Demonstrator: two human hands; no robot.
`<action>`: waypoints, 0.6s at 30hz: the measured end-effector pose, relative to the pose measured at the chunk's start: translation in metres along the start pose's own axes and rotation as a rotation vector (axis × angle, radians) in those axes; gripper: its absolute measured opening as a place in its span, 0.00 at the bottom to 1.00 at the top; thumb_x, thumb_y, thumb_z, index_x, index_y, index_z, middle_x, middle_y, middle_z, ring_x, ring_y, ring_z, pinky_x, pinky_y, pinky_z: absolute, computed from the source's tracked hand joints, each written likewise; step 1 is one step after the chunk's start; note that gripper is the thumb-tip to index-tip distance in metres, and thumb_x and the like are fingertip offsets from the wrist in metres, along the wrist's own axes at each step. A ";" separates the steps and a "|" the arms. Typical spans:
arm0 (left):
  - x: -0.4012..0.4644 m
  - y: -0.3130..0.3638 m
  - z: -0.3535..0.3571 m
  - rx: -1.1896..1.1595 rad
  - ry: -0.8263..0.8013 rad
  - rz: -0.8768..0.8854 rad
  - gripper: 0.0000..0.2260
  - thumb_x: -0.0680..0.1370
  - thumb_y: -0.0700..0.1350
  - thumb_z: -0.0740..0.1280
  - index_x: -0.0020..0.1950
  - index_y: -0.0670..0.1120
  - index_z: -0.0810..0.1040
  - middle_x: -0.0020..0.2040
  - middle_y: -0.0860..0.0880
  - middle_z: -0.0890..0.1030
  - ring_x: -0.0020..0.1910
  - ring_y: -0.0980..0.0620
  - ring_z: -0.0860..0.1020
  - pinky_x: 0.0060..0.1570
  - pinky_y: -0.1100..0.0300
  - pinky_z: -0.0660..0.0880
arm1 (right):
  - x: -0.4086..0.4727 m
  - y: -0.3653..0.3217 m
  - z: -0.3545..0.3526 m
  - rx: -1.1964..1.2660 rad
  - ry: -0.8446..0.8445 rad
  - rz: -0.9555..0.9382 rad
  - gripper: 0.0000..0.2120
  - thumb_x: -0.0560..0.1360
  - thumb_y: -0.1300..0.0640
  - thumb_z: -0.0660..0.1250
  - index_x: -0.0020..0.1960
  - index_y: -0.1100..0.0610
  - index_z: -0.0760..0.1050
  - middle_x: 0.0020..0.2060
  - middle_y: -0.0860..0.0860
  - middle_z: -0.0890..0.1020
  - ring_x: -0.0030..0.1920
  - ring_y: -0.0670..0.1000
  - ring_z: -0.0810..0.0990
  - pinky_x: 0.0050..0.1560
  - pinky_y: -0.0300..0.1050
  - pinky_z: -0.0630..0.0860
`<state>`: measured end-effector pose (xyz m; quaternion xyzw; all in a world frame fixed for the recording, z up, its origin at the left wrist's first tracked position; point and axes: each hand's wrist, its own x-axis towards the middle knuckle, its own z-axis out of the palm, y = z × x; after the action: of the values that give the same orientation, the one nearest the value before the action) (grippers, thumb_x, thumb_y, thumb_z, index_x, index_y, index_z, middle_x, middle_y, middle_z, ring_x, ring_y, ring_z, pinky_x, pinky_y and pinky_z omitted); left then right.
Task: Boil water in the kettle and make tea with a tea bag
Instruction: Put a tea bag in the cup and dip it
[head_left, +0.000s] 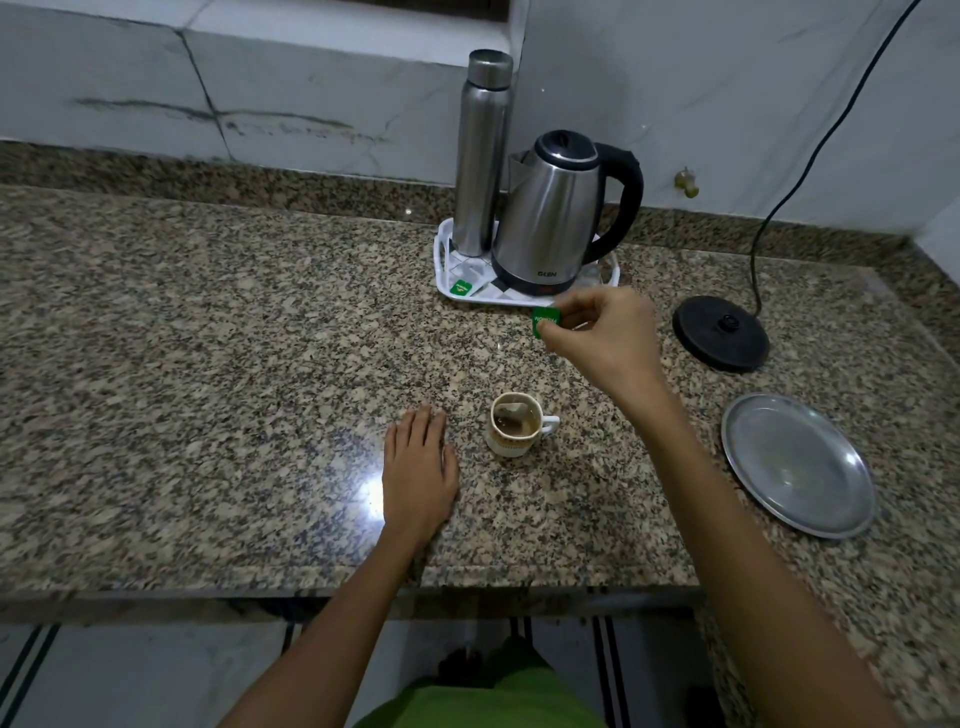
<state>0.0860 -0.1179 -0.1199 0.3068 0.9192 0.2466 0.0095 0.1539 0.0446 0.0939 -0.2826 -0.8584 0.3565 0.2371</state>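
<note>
A small white cup (519, 441) stands on the granite counter with brown tea and a tea bag (511, 414) in it. Above and behind the cup, my right hand (602, 332) pinches the tea bag's green tag (544, 317); the string is too thin to see. My left hand (418, 467) rests flat on the counter just left of the cup, fingers straight. The steel kettle (550, 218) with a black handle sits lid closed on a white tray (519, 299) at the back, off its black base (721, 332).
A tall steel flask (480, 150) shares the tray with a second green-tagged tea bag (461, 287). The base's black cord (810, 156) runs up the wall at right. A round steel plate (797, 465) lies at the right. The counter's front edge is near my body.
</note>
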 end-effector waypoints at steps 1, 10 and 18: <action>0.000 0.000 0.000 0.000 0.000 0.001 0.21 0.81 0.48 0.53 0.74 0.45 0.63 0.75 0.46 0.63 0.75 0.48 0.57 0.75 0.53 0.45 | 0.000 0.002 0.002 -0.006 -0.006 0.011 0.04 0.69 0.61 0.74 0.43 0.55 0.82 0.32 0.44 0.81 0.33 0.43 0.82 0.35 0.35 0.80; 0.001 -0.001 0.000 -0.006 0.001 0.002 0.20 0.81 0.48 0.54 0.73 0.46 0.65 0.75 0.46 0.64 0.74 0.48 0.58 0.75 0.51 0.48 | -0.001 0.017 0.015 -0.033 -0.035 0.072 0.04 0.69 0.60 0.75 0.43 0.55 0.83 0.32 0.45 0.81 0.33 0.44 0.82 0.37 0.39 0.79; 0.000 0.000 -0.002 -0.011 -0.004 0.004 0.21 0.81 0.48 0.54 0.74 0.45 0.64 0.75 0.46 0.63 0.75 0.47 0.58 0.75 0.51 0.47 | -0.004 0.022 0.020 -0.033 -0.068 0.090 0.03 0.69 0.61 0.74 0.43 0.56 0.83 0.34 0.48 0.83 0.36 0.46 0.83 0.38 0.39 0.80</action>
<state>0.0857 -0.1186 -0.1184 0.3093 0.9172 0.2509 0.0126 0.1520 0.0454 0.0641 -0.3126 -0.8581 0.3618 0.1869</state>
